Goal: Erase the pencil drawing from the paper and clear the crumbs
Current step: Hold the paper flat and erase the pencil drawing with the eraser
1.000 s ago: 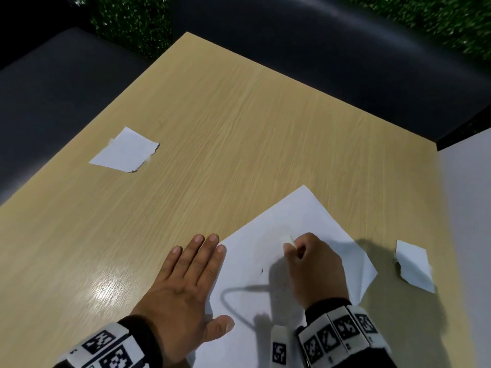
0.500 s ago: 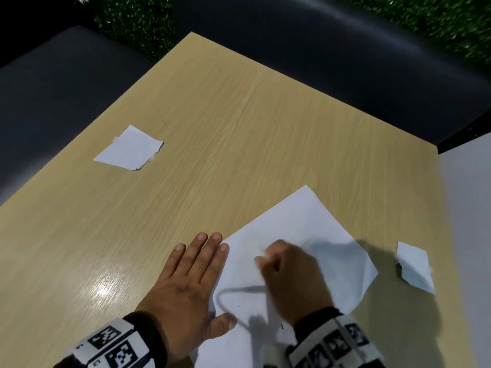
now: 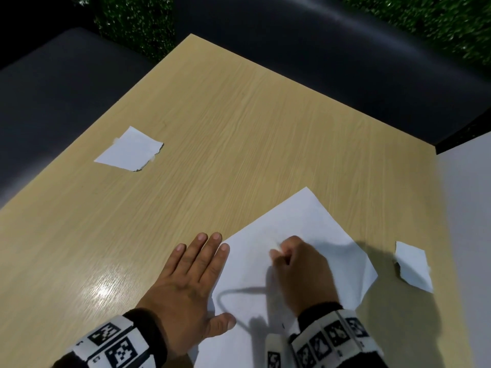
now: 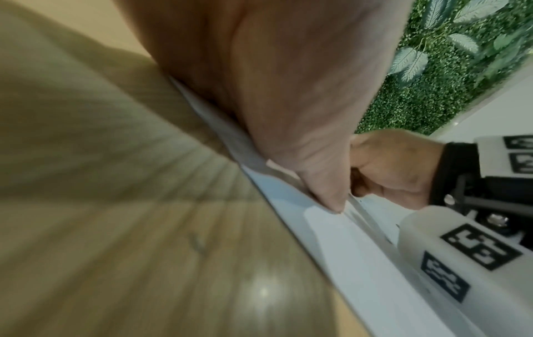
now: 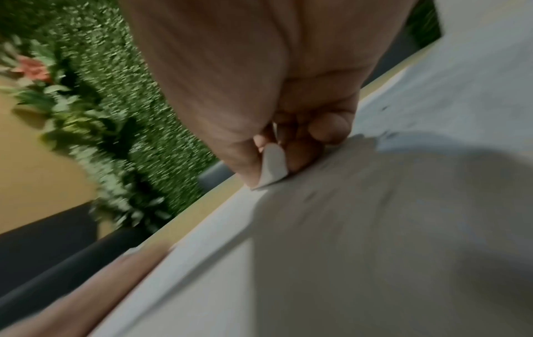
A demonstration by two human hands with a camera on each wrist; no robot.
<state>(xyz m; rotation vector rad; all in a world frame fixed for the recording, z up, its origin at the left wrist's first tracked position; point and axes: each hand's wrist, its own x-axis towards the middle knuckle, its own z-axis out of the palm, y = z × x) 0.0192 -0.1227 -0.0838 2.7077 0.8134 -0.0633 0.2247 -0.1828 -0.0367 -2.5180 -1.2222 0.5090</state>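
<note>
Two hands on the sheet. Left hand lies flat, fingers straight and close together, thumb spread toward the right hand; index finger and thumb overlap the near-left edge of the paper, the other fingers rest on the wooden table. It grasps nothing, only presses down.

Right hand is clenched, fingers curled under. In the right wrist view the thumb and fingers pinch a small white eraser, its lower end touching the paper just below the fingertips.

Hard to make out:
- From the head view the eraser shows only as a pale blur at the right fingertips.
- Pencil marks are faint; a few small dark specks lie on the paper beyond the right fingers in the right wrist view. Whether these are crumbs or leftover marks, cannot tell.
- Both wrist views are motion-blurred. The curved dark line near the wrists reads as a shadow, not drawing.
- The near end of the paper is cut off by the bottom frame edge.

Two torn scraps lie apart from the hands: one well beyond the left fingers, one off to the right of the right hand.

Versus half a second ago: right fist sits slightly further right on the sheet; a second ago it was further right again. Left hand and paper unchanged.
</note>
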